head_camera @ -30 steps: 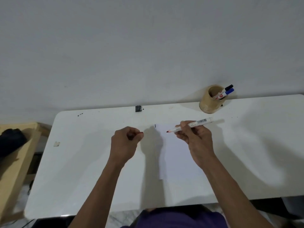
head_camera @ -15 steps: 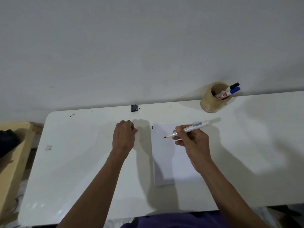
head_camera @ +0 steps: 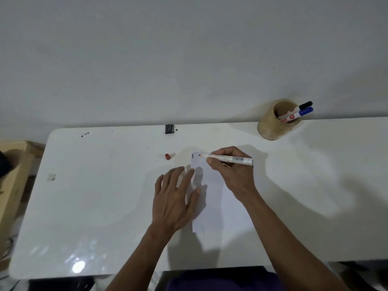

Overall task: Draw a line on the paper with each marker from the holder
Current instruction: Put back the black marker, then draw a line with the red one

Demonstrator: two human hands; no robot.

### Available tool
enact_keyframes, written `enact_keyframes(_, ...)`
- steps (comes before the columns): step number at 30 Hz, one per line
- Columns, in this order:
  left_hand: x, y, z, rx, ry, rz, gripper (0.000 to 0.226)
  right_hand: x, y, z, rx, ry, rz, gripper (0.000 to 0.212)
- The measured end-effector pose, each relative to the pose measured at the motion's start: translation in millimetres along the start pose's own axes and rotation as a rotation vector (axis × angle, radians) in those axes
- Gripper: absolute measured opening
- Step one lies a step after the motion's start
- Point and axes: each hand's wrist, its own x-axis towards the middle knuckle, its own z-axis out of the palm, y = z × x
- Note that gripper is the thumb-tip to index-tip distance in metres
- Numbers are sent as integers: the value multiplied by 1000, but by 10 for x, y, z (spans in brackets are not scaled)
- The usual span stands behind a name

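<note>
A white paper (head_camera: 212, 208) lies on the white table (head_camera: 94, 196) with a short black line (head_camera: 192, 156) near its top left corner. My right hand (head_camera: 233, 173) grips an uncapped red marker (head_camera: 228, 159), whose tip touches the paper just right of the black line. My left hand (head_camera: 176, 198) rests flat with fingers spread on the paper's left edge. The red cap (head_camera: 167, 156) lies on the table left of the paper. A tan round holder (head_camera: 273, 127) at the back right holds a black-capped marker (head_camera: 305, 105) and a blue-capped marker (head_camera: 305, 111).
A small black object (head_camera: 169, 128) sits at the table's back edge against the wall. A scrap of tape (head_camera: 51, 177) is stuck near the left side. A wooden stand (head_camera: 12, 175) is beside the table's left end.
My left hand has put the red cap down on the table and now lies open on the paper. My right hand has lowered the marker tip to the paper's top.
</note>
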Motion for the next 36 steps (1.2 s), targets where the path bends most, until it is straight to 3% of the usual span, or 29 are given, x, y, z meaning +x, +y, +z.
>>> enact_keyframes(7,-34,-63,153,119,-131,-20,56,275,237,103,-162,3,-13,17)
enact_keyframes(16,-53,-73,208,144,-17,-4,57,350,397,123,-245,8,-48,19)
enact_keyframes(36,-48,-88,253,150,43,1,57,340,374,141,-327,-4,-56,17)
